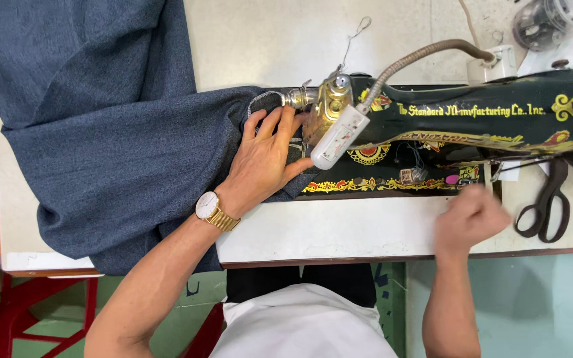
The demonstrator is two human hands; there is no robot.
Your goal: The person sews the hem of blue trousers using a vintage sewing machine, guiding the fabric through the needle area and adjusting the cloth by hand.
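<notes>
My left hand [266,159], with a gold watch on the wrist, lies flat with fingers spread on blue-grey cloth [114,146] right beside the needle end of a black sewing machine [472,119] with gold ornament. The cloth runs under the machine's head and spreads to the left over the table. My right hand [471,222] is blurred above the table's front edge, fingers curled into a loose fist; nothing shows in it. It is just left of black scissors [546,205].
A white lamp [338,138] on a flexible metal neck hangs over the needle area. The white table [339,229] has its front edge near my body. A red stool [28,308] stands lower left. Clear plastic items [552,20] lie at the top right.
</notes>
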